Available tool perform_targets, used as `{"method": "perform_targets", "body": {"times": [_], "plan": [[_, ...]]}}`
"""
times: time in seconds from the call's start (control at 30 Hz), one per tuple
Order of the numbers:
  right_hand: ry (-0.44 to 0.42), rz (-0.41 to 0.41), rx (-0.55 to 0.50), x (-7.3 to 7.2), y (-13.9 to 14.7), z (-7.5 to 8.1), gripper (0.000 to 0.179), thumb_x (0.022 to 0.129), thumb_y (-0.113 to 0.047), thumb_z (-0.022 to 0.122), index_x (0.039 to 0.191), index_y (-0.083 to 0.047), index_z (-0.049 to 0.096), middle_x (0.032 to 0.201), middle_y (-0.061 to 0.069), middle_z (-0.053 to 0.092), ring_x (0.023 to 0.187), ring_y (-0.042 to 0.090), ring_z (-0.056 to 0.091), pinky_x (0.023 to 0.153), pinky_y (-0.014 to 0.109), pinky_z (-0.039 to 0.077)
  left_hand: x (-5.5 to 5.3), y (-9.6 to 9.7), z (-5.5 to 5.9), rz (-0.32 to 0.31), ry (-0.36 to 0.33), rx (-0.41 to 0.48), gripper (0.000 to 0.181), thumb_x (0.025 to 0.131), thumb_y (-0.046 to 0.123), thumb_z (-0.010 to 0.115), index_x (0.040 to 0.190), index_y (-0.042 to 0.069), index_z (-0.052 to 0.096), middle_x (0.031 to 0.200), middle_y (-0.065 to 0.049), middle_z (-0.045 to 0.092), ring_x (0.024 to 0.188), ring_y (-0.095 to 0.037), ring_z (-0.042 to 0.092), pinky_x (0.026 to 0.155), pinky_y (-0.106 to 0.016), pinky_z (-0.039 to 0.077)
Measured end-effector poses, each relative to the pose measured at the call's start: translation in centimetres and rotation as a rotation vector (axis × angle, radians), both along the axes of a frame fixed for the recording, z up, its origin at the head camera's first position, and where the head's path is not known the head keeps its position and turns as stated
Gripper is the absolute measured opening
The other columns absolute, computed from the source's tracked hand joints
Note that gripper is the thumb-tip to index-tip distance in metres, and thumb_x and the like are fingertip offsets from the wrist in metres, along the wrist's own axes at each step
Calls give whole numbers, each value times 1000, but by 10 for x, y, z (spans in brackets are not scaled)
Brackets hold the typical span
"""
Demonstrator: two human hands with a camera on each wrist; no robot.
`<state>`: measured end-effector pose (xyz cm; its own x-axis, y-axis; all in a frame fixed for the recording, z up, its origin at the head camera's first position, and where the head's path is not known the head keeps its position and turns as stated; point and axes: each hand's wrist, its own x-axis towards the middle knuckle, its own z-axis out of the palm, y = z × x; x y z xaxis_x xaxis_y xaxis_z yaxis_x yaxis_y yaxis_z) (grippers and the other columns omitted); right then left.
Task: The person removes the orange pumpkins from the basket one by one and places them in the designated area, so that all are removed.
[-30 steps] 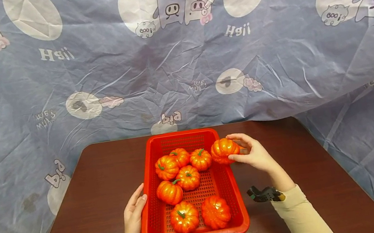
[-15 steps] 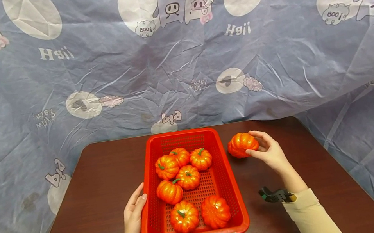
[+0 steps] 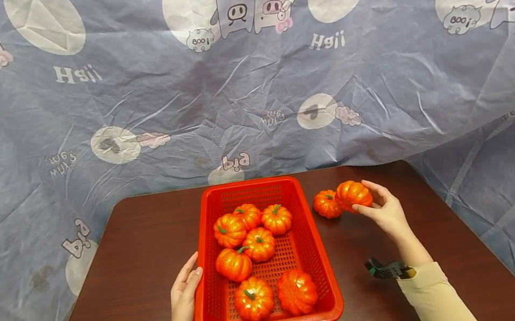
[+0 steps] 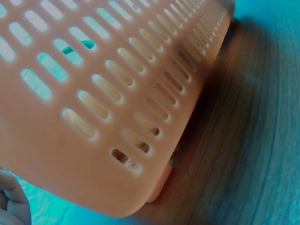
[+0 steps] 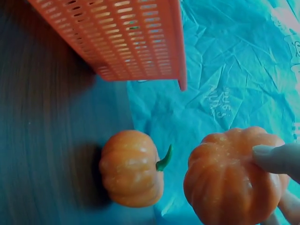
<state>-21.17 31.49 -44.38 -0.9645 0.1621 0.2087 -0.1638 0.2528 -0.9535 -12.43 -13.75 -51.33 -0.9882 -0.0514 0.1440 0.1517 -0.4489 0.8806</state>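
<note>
My right hand [image 3: 386,214] holds a small orange pumpkin [image 3: 354,194] between thumb and fingers, right of the basket. In the right wrist view this pumpkin [image 5: 234,178] has its ribbed, stemless side toward the camera, with the thumb pressed on it. Another pumpkin [image 3: 326,204], with a green stem, sits on the table between the held one and the basket. My left hand [image 3: 183,295] grips the left rim of the red plastic basket [image 3: 319,261], its fingertips partly hidden. Several pumpkins lie inside, among them one [image 3: 297,292] with no stem showing.
The dark brown wooden table [image 3: 137,252] carries the basket at its middle. Behind it hangs a blue-grey cloth [image 3: 228,88] with cartoon prints. A black wrist mount [image 3: 389,269] juts out from the right forearm.
My right hand has moved right, carrying its pumpkin from the basket's right rim out over the table. The stemmed pumpkin there has come into sight. Left hand and basket stay put.
</note>
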Motion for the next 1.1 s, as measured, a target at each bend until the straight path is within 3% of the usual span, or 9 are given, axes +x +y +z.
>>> {"method": "perform_targets", "body": {"times": [0.23, 0.43, 0.6, 0.73, 0.83, 1.0, 1.1], "plan": [[-29, -109, 66, -2, 12, -11, 72, 76, -3, 77, 139, -1, 43, 128, 9, 45, 99, 0, 50, 79, 7, 43, 0, 0, 0, -12, 11, 11, 44, 98, 4, 44, 140, -7, 33, 95, -4, 64, 84, -15, 63, 70, -28, 54], [-29, -163, 86, -7, 19, -21, 71, 75, -2, 78, 137, -1, 44, 132, 11, 40, 101, 5, 48, 80, 7, 42, -1, 0, -1, -25, 26, 21, 44, 99, 4, 44, 140, -5, 34, 96, -4, 64, 85, -15, 63, 70, -29, 54], [-60, -205, 99, -12, 24, -30, 70, 75, -3, 78, 137, -3, 45, 132, 12, 46, 101, 5, 50, 79, 7, 41, -1, -1, -2, -21, 20, 12, 44, 98, 5, 45, 140, -5, 35, 96, -5, 64, 85, -15, 63, 71, -29, 55], [-93, -217, 115, -15, 28, -38, 71, 75, -6, 78, 138, -5, 45, 133, 12, 46, 107, 13, 51, 79, 7, 41, 0, -1, -3, -17, 4, 4, 44, 98, 7, 46, 140, -3, 36, 96, -5, 64, 85, -15, 63, 71, -29, 55], [-99, -224, 141, -17, 30, -42, 71, 74, -7, 79, 137, -7, 47, 133, 11, 44, 114, 22, 47, 88, 16, 41, 0, -1, -1, -15, -7, -1, 45, 98, 7, 46, 140, -3, 36, 97, -4, 64, 86, -16, 63, 71, -30, 55], [-70, -244, 157, -21, 35, -51, 70, 71, -4, 80, 134, -6, 51, 134, 14, 44, 121, 29, 39, 101, 43, 32, 0, 0, 1, -9, -16, -4, 45, 98, 7, 46, 141, -4, 35, 96, -3, 64, 85, -15, 63, 71, -29, 54], [-50, -258, 149, -25, 37, -57, 69, 70, -2, 80, 133, -6, 52, 134, 14, 44, 122, 30, 38, 102, 46, 29, 0, 0, 1, -16, -17, -4, 45, 99, 7, 45, 141, -3, 35, 96, -3, 64, 85, -14, 63, 71, -29, 54]]}}
